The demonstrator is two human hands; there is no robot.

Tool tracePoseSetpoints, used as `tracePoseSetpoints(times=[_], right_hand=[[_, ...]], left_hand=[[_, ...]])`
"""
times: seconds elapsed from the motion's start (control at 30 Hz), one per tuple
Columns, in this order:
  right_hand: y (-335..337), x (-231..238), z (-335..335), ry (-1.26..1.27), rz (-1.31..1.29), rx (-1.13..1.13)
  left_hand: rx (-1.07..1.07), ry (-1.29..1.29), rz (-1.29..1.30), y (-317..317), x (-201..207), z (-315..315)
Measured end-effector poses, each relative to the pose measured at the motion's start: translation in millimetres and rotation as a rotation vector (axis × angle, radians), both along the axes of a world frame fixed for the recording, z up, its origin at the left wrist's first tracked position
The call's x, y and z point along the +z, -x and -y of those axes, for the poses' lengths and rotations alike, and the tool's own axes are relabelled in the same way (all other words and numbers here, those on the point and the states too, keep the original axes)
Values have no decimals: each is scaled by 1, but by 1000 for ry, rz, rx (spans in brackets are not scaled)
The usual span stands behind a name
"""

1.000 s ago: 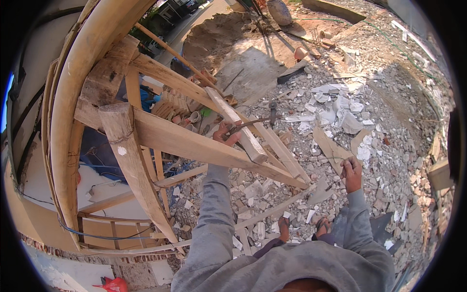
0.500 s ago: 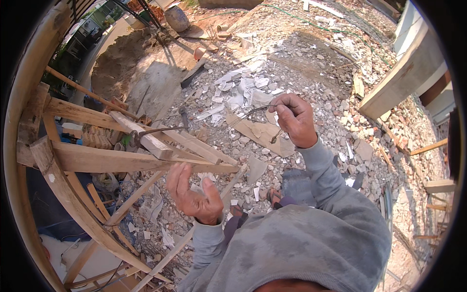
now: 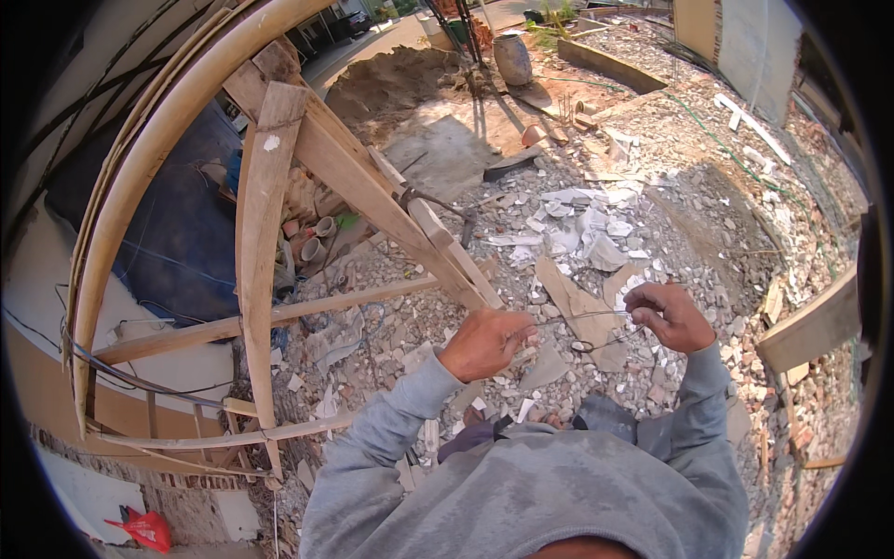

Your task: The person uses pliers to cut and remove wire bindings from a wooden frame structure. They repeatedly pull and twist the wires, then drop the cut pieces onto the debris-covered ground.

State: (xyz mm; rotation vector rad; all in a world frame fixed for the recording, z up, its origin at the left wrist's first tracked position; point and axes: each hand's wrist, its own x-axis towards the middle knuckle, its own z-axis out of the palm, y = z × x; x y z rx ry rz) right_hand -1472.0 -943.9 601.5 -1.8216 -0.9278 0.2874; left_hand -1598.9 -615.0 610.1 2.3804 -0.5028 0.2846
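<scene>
A thin dark wire stretches between my two hands, above the rubble. The fingertips of my left hand are pinched on its left end, close to the tip of a wooden beam. My right hand pinches the wire's other end between thumb and fingers. Below the right hand part of the wire hangs down in a small bent loop. The wooden frame of nailed beams stands at my left, with a dark metal rod lying across one beam.
Broken stone and white shards cover the ground. A bent pole arches along the left. A blue tarp hangs behind the frame. On the right a thick post juts in. A large jar stands far back.
My left hand has gone from open and apart to pinching the wire's left end. The wire is now held between both hands. The view has swung leftward.
</scene>
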Motion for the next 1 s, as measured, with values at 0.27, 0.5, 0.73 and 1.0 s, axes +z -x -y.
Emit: tracePoseSetpoints(times=[0.27, 0.5, 0.73, 1.0], right_hand=[[13, 23, -117, -368, 178, 289], [23, 76, -156, -193, -115, 255], [-75, 142, -168, -476, 96, -215], [-169, 173, -332, -472, 131, -68]], left_hand=[[202, 33, 200, 27, 53, -55], [463, -74, 367, 64, 96, -105], [687, -266, 830, 100, 161, -125], [758, 469, 543, 53, 173, -218]])
